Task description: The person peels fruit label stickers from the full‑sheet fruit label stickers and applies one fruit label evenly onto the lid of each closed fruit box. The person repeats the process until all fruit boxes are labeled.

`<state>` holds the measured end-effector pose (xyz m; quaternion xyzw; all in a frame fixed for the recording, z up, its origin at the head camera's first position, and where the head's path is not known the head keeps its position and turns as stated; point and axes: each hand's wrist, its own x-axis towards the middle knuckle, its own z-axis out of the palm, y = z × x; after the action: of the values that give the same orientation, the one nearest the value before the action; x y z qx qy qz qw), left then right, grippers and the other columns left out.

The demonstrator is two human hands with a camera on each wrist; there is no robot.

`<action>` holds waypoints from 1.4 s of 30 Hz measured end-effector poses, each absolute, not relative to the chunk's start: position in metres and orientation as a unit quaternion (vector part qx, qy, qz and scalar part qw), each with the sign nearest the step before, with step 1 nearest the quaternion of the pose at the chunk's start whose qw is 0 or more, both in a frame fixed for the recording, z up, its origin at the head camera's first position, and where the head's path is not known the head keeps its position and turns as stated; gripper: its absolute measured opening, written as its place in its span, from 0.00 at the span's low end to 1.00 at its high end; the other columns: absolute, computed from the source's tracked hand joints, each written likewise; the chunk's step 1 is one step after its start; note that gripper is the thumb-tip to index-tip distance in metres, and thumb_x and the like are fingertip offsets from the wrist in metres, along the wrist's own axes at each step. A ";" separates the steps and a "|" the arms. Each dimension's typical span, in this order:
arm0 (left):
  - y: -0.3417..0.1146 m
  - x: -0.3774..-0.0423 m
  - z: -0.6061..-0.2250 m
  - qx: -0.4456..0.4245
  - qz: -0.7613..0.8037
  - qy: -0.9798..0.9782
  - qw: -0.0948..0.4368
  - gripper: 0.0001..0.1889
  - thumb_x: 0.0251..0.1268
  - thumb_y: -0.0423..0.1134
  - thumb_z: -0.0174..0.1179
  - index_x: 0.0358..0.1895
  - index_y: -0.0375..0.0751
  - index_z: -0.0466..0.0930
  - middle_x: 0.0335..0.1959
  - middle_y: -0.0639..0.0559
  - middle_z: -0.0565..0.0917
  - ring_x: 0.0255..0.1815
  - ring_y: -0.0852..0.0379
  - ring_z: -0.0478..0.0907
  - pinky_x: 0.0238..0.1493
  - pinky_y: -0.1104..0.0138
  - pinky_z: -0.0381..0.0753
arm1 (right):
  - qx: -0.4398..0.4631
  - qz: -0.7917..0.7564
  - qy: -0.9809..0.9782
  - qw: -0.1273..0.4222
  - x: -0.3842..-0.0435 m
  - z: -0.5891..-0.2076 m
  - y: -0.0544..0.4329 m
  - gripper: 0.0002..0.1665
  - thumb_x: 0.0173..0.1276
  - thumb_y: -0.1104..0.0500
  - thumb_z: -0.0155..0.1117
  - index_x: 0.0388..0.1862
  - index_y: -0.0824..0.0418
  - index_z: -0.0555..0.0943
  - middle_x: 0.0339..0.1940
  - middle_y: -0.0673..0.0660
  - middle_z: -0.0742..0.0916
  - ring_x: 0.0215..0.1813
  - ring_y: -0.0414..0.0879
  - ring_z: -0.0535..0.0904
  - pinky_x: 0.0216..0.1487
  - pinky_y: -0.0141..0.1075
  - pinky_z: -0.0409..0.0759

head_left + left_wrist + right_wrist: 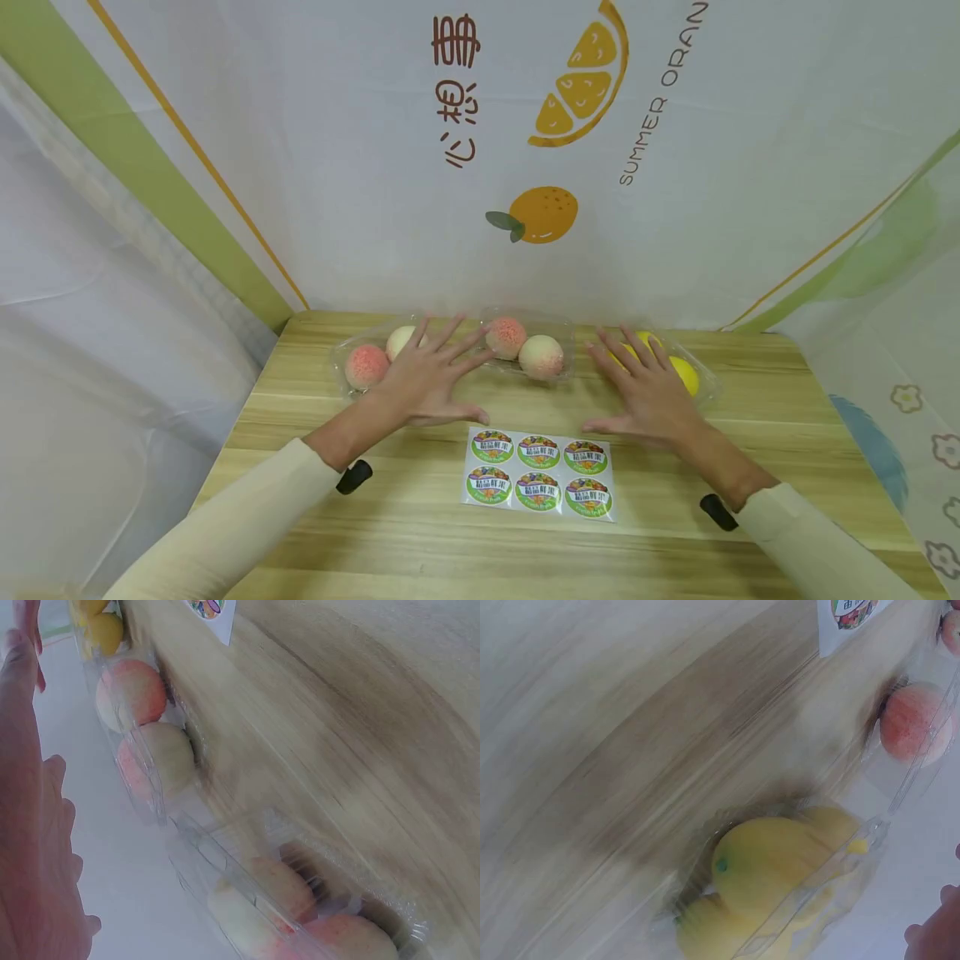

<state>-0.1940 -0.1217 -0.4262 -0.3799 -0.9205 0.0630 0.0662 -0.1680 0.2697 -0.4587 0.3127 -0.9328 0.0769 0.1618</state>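
My left hand (423, 382), fingers spread, hovers above the table near the left clear plastic box, which holds a pink peach (367, 367) and a paler peach (405, 342). My right hand (651, 398) is spread likewise, partly covering the right clear box (708, 385) with yellow lemons (684, 377). Between the hands at the back sits another clear box (567, 342) with two peaches (541, 357). Below them lies a sheet of round fruit stickers (537, 472). Gaps show between hands and boxes in the wrist views; neither hand holds anything.
The wooden table (420, 542) ends at the back against a white curtain (360, 167) printed with oranges. Another curtain (90, 350) hangs along the left side. A black strap piece (354, 477) shows at the left wrist, with a similar one (718, 512) at the right.
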 end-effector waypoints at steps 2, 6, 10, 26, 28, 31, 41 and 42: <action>-0.124 -0.194 -0.426 -0.375 0.057 -0.923 0.067 0.54 0.64 0.86 0.53 0.88 0.61 0.65 0.92 0.52 0.53 0.91 0.39 0.45 0.84 0.31 0.42 | 0.308 0.077 -0.934 0.164 -0.168 -0.458 0.273 0.74 0.62 0.04 0.35 0.87 0.56 0.66 0.89 0.62 0.66 0.90 0.66 0.52 0.80 0.74 0.55; -0.128 -0.194 -0.424 -0.361 0.040 -0.931 0.046 0.55 0.64 0.86 0.52 0.90 0.63 0.58 0.92 0.55 0.49 0.92 0.41 0.39 0.84 0.33 0.35 | 0.307 0.080 -0.933 0.171 -0.168 -0.459 0.280 0.74 0.63 0.04 0.35 0.87 0.56 0.65 0.90 0.61 0.65 0.90 0.65 0.51 0.79 0.74 0.55; -0.134 -0.194 -0.423 -0.353 0.032 -0.934 0.040 0.56 0.63 0.86 0.53 0.90 0.64 0.56 0.92 0.55 0.49 0.92 0.42 0.39 0.84 0.33 0.34 | 0.308 0.079 -0.931 0.179 -0.168 -0.462 0.286 0.71 0.65 0.05 0.36 0.87 0.56 0.65 0.92 0.57 0.61 0.91 0.64 0.49 0.79 0.74 0.55; -0.158 -0.193 -0.431 -0.346 -0.004 -0.936 0.064 0.65 0.57 0.95 0.17 0.88 0.58 0.65 0.91 0.52 0.55 0.91 0.38 0.45 0.82 0.29 0.40 | 0.275 0.069 -0.947 0.151 -0.164 -0.466 0.308 0.70 0.65 0.07 0.44 0.89 0.54 0.63 0.93 0.55 0.59 0.91 0.63 0.47 0.80 0.74 0.54; -0.160 -0.193 -0.432 -0.346 -0.003 -0.936 0.066 0.65 0.57 0.95 0.17 0.87 0.57 0.66 0.91 0.52 0.55 0.91 0.37 0.45 0.82 0.29 0.41 | 0.272 0.069 -0.948 0.148 -0.163 -0.466 0.310 0.69 0.65 0.08 0.47 0.90 0.53 0.63 0.93 0.55 0.59 0.91 0.63 0.46 0.81 0.73 0.52; -0.163 -0.193 -0.432 -0.344 0.003 -0.936 0.071 0.65 0.59 0.94 0.20 0.87 0.56 0.66 0.91 0.51 0.55 0.90 0.36 0.47 0.82 0.28 0.43 | 0.268 0.070 -0.950 0.145 -0.162 -0.466 0.314 0.68 0.66 0.10 0.52 0.91 0.52 0.61 0.92 0.56 0.59 0.91 0.62 0.46 0.83 0.71 0.50; -0.172 -0.194 -0.433 -0.327 0.004 -0.943 0.057 0.62 0.61 0.94 0.30 0.89 0.56 0.62 0.92 0.51 0.52 0.92 0.39 0.41 0.83 0.30 0.38 | 0.256 0.073 -0.954 0.137 -0.158 -0.468 0.320 0.67 0.67 0.13 0.57 0.92 0.50 0.58 0.90 0.62 0.63 0.92 0.62 0.45 0.85 0.68 0.46; -0.173 -0.194 -0.433 -0.326 0.002 -0.944 0.057 0.62 0.61 0.94 0.29 0.89 0.56 0.62 0.92 0.51 0.52 0.92 0.40 0.40 0.83 0.30 0.38 | 0.256 0.074 -0.954 0.138 -0.158 -0.468 0.320 0.66 0.68 0.14 0.57 0.92 0.50 0.57 0.90 0.62 0.63 0.92 0.62 0.45 0.84 0.68 0.47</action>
<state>-0.1938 -0.1729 -0.4331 -0.3258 -0.9437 0.0016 0.0569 -0.1580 0.3197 -0.4676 0.2556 -0.9540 0.0742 0.1380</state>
